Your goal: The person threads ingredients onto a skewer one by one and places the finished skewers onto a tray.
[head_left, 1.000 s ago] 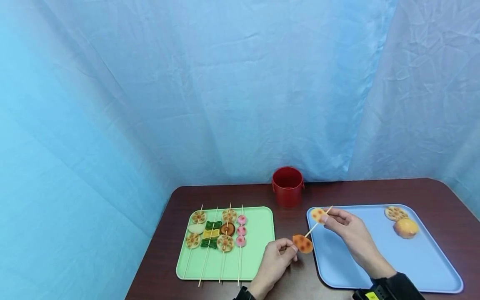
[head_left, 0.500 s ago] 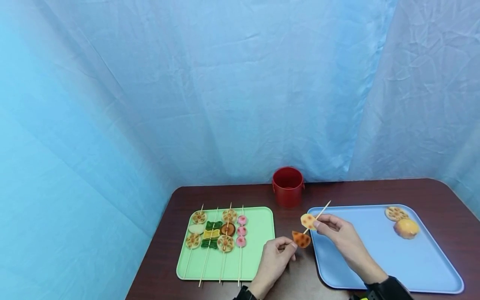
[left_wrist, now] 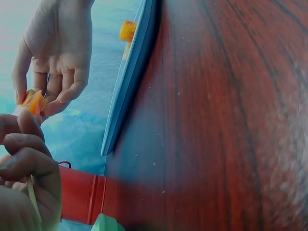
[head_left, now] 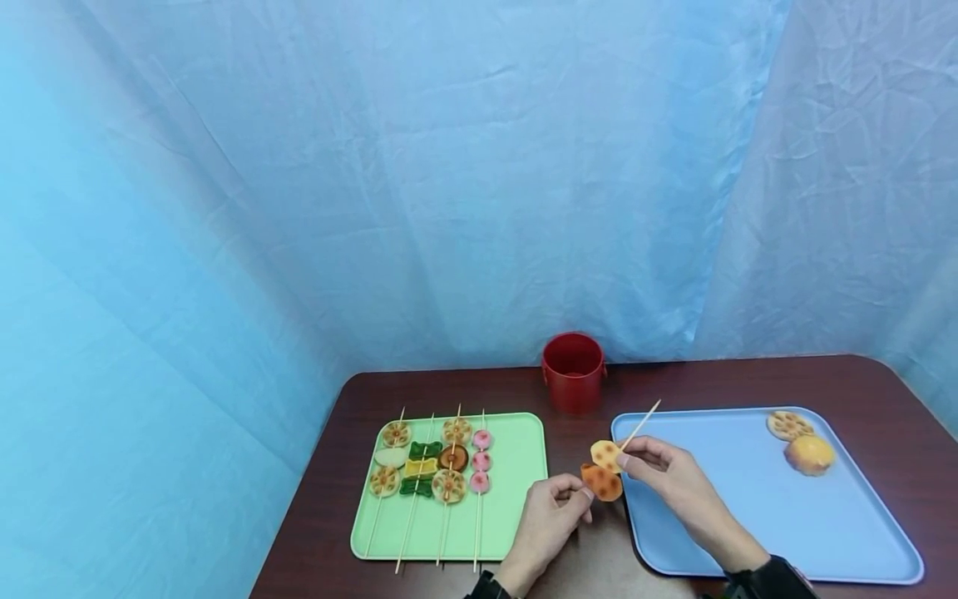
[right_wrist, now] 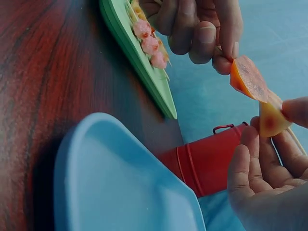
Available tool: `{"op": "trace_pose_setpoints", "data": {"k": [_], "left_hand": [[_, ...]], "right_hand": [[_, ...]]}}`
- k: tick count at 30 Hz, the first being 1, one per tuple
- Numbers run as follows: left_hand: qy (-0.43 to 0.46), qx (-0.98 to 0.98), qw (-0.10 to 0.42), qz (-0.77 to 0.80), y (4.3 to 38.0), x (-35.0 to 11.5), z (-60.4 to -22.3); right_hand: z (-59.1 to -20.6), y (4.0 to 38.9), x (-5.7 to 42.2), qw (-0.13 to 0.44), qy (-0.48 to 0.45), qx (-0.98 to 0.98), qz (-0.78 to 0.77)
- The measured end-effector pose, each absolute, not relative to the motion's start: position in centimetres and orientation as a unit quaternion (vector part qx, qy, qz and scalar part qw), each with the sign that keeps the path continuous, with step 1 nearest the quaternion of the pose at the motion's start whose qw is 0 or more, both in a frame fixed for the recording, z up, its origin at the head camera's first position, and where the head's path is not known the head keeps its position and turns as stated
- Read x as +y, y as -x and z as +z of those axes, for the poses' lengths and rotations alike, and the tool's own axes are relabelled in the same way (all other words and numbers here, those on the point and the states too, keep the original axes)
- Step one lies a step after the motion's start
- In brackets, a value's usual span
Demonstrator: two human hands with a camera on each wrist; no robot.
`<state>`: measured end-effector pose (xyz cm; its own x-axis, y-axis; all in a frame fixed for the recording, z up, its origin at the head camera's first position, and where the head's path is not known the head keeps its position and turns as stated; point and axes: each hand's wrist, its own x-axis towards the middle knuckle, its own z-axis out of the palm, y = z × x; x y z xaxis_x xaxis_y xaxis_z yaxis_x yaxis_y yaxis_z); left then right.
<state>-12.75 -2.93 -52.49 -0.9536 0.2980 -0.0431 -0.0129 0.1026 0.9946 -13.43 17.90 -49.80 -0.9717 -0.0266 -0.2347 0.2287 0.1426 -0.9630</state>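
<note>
My left hand [head_left: 550, 517] grips the lower part of a wooden skewer [head_left: 642, 421], just below an orange, brown-spotted slice [head_left: 601, 483] threaded on it. In the left wrist view, part of the stick [left_wrist: 33, 198] runs along the curled fingers. My right hand [head_left: 677, 491] pinches a paler yellow spotted slice [head_left: 604, 455] on the same skewer, between thumb and fingers. The two slices touch or overlap, as the right wrist view shows with the orange slice [right_wrist: 249, 79] against the yellow one [right_wrist: 273, 120]. The skewer's tip sticks out past the yellow slice.
On the left, a green tray [head_left: 516, 532] bears several loaded skewers. To the right lies a blue tray [head_left: 808, 541] with a lotus root slice [head_left: 789, 425] and a round yellow-brown piece [head_left: 809, 455]. A red bucket [head_left: 574, 383] stands at the back, between the trays.
My right hand has moved left and down along the skewer, bringing the yellow slice from near the tip to the orange slice. More of the tip now shows. The left hand stays nearly still.
</note>
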Motion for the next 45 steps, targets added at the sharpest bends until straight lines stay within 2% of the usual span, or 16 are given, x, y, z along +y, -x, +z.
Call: {"op": "trace_pose_setpoints", "data": {"k": [9, 27, 37, 45], "left_hand": [[-0.091, 0.744, 0.103, 0.654, 12.9, -3.4, -52.5], [-0.073, 0.738, 0.1, 0.663, 13.7, -4.3, -52.4], [-0.062, 0.728, 0.106, 0.674, 13.9, -4.4, -52.5], [-0.057, 0.728, 0.11, 0.674, 13.9, -4.5, -52.5]], "right_hand": [[-49.5, 13.5, 19.9, 0.084, -0.037, 0.79, -0.606], [-50.0, 14.1, 32.8, -0.088, -0.063, 0.934, -0.34], [-50.7, 14.2, 37.3, -0.075, -0.152, 0.958, -0.233], [-52.2, 14.0, 38.1, -0.023, -0.184, 0.959, -0.213]]}}
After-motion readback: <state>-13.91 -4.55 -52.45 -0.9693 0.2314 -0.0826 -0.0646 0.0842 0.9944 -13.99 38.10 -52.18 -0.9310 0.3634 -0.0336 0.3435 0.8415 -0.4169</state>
